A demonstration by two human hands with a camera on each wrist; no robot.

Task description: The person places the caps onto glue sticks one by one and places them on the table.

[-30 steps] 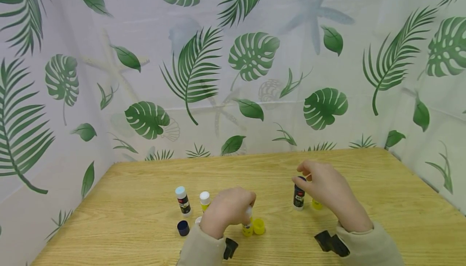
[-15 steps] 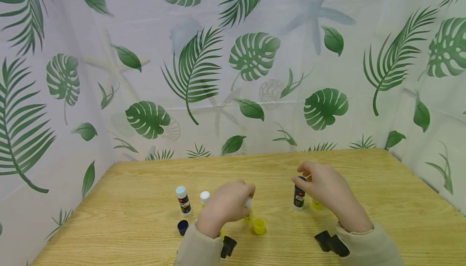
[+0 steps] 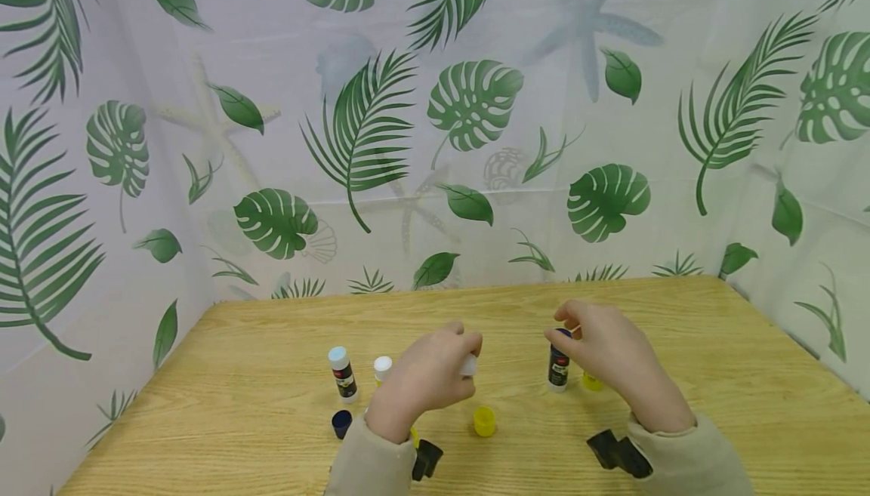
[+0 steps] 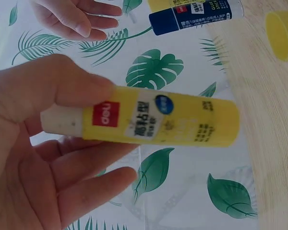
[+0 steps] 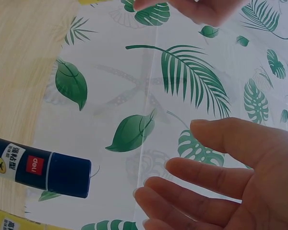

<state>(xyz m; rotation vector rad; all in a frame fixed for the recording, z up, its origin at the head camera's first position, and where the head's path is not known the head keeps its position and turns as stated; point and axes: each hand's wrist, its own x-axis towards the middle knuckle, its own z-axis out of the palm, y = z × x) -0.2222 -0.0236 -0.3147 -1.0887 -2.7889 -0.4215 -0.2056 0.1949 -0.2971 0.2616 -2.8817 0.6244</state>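
Observation:
In the left wrist view my left hand (image 4: 43,115) pinches the white end of a yellow glue stick (image 4: 168,117) between thumb and fingers. From the head view only a bit of that white end (image 3: 468,365) shows beside the fingers, raised above the table. My right hand (image 3: 608,349) hovers by a black glue stick with a navy cap (image 3: 558,371), its fingers loosely bent and holding nothing. The right wrist view shows a gap between those fingers and the navy cap (image 5: 69,175). A yellow glue stick (image 3: 592,381) stands partly hidden behind that hand.
A loose yellow cap (image 3: 484,422) sits on the table (image 3: 530,451) between my hands. Toward the left are a black glue stick with a pale blue top (image 3: 343,379), a loose navy cap (image 3: 342,424) and a white-topped glue stick (image 3: 383,367) half behind my left hand.
My left hand has lifted the yellow glue stick off the table, away from beside the loose yellow cap. The right hand has stayed where it was.

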